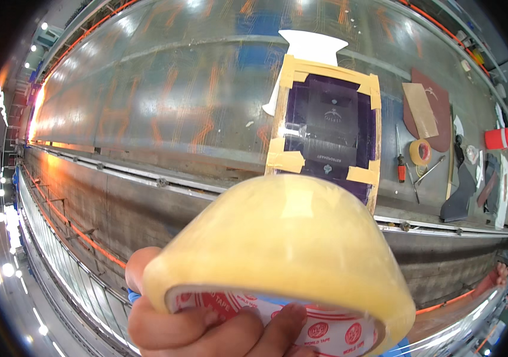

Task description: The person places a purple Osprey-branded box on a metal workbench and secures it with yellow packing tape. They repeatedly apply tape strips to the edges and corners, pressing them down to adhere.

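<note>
Close to the camera, my left hand (254,330) grips a large roll of yellowish clear adhesive tape (285,241), with fingers inside its printed core. Far out to the right is my right hand (498,274), small and blurred; its fingers look bent, and I cannot tell whether it holds anything. Beyond the roll lies a rectangular framed screen (376,134) with a dark purple panel bearing a logo and lettering. Tan tape strips (285,161) cover parts of its border. The roll hides its near end. White sheet material (312,47) shows from under its far and left sides.
Right of the frame lie a red-handled screwdriver (401,173), a smaller tape roll (420,152), metal tools (430,170), a maroon piece (441,111), a tan strip (420,109), dark cut pieces (459,194) and a red container (497,139). A metal rail (182,185) edges the long table.
</note>
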Demonstrator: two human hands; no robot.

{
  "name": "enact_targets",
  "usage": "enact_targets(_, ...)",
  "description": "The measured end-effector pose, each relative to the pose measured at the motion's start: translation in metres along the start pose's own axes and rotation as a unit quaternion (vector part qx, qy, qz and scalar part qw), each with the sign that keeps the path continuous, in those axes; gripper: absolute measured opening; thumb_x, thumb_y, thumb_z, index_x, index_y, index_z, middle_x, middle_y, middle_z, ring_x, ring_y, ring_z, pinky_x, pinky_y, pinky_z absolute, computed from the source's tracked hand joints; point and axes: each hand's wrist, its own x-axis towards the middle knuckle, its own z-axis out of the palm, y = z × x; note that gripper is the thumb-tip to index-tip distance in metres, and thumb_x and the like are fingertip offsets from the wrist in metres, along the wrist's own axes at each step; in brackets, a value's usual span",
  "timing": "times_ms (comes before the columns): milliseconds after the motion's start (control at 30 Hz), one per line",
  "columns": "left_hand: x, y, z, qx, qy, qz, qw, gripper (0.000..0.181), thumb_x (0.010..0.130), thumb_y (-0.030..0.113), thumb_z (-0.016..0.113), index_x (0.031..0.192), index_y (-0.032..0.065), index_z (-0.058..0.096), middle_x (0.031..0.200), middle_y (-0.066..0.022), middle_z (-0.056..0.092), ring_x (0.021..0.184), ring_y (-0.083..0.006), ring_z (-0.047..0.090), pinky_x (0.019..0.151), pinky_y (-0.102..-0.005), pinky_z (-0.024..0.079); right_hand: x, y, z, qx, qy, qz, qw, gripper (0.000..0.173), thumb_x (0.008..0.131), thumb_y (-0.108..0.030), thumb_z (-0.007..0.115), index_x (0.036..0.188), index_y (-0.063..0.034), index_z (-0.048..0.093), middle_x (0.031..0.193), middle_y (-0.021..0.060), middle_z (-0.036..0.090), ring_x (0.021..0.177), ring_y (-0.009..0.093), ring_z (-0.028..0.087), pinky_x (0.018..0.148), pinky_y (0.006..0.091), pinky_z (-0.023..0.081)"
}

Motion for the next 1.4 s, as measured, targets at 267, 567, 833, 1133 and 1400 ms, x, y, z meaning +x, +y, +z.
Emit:
enact_targets(267, 0.022, 0.03, 0.003, -0.034, 0.07, -0.047, 0.996, 0.021, 0.099, 0.029, 0.055, 0.085, 0.0157, 0.063, 0.066, 0.0015, 0.071, 0.064, -0.011, 0.059, 0.078, -0.0284, 0.041, -0.001, -0.026, 0.012, 0.158, -0.085, 0.048, 0.983, 0.016, 0.082, -0.021, 0.072, 0.088, -0.0083, 0.066, 0.093, 0.0034, 0.057, 0.099, 0.02, 0.055, 0.099, 0.0411, 0.042)
enact_targets(567, -0.01, -0.174, 0.148, -0.177, -0.192, -0.125, 0.957, 0.019, 0.087, 0.021, 0.072, 0.1, 0.0068, 0.068, 0.094, -0.0049, 0.07, 0.095, -0.0188, 0.065, 0.104, -0.0471, 0.035, 0.001, -0.046, -0.011, 0.196, -0.144, 0.038, 0.969, 0.014, 0.08, -0.022, 0.077, 0.078, -0.0139, 0.065, 0.079, -0.0009, 0.05, 0.09, 0.019, 0.047, 0.093, 0.0403, 0.038)
enact_targets(833, -0.112, -0.282, 0.312, 0.106, -0.187, -0.09, 0.972, 0.018, 0.091, 0.025, 0.067, 0.105, 0.0136, 0.064, 0.106, -0.0019, 0.07, 0.111, -0.0188, 0.062, 0.109, -0.054, 0.028, -0.038, -0.042, -0.034, 0.078, -0.013, 0.036, 0.996, 0.006, 0.093, -0.02, 0.067, 0.096, -0.0222, 0.07, 0.111, 0.0052, 0.059, 0.122, 0.029, 0.049, 0.106, 0.0439, 0.039)
enact_targets(1133, -0.078, -0.2, 0.276, -0.146, -0.148, -0.157, 0.966, 0.08, 0.073, 0.036, 0.084, 0.139, 0.011, 0.046, 0.137, -0.0126, 0.056, 0.128, -0.0294, 0.053, 0.111, -0.0511, 0.031, -0.031, -0.058, -0.02, 0.269, -0.101, 0.154, 0.945, 0.013, 0.092, -0.023, 0.067, 0.099, -0.0121, 0.065, 0.098, 0.006, 0.052, 0.103, 0.026, 0.052, 0.106, 0.046, 0.04)
enact_targets(1400, -0.006, 0.037, 0.116, -0.591, 0.042, -0.062, 0.803, 0.021, 0.086, 0.025, 0.075, 0.099, 0.0096, 0.068, 0.099, -0.0149, 0.068, 0.096, -0.0287, 0.062, 0.079, -0.043, 0.049, 0.006, -0.041, 0.051, 0.325, -0.063, 0.111, 0.937, 0.024, 0.091, -0.011, 0.066, 0.071, -0.0111, 0.052, 0.073, 0.0004, 0.043, 0.081, 0.016, 0.045, 0.087, 0.0365, 0.04)
